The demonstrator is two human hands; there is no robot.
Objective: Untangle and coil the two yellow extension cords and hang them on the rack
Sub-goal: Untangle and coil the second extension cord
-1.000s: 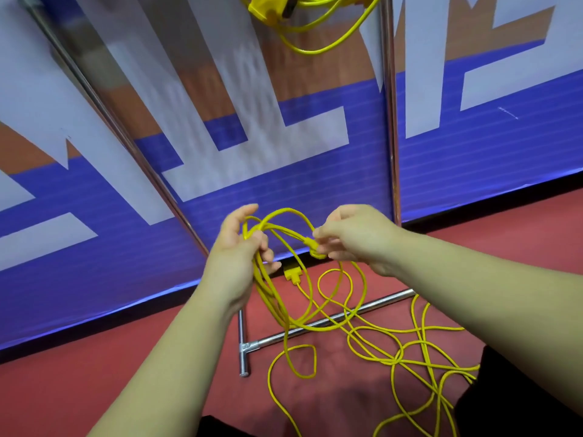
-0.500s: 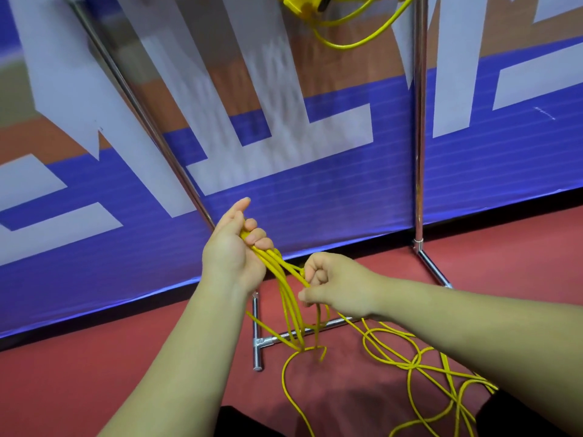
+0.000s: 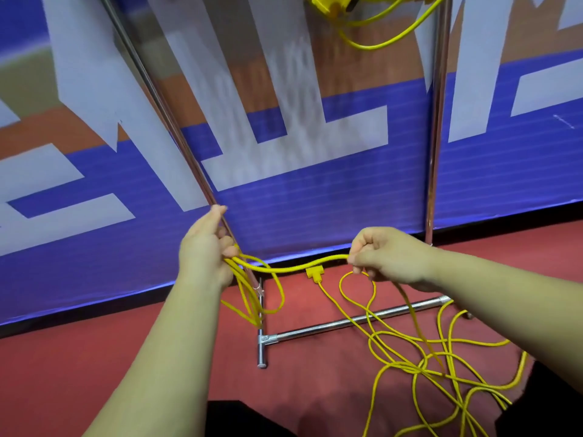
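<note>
Currently the left hand [image 3: 205, 250] is gripping loops of one yellow cord [image 3: 293, 268], the right hand [image 3: 388, 257] pinching its stretched strand. Slack is trailing on the floor [image 3: 126, 357]; a second cord [image 3: 378, 42] is hanging on the rack [image 3: 437, 121].

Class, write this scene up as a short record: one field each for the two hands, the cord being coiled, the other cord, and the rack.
Left hand: grips a bunch of loops
Right hand: pinches the cord, which spans to the left hand
Cord: rest lies tangled on the red floor
Plug: just below the span
Rack: chrome, base bar on floor
Other cord: hangs high on the rack
</note>
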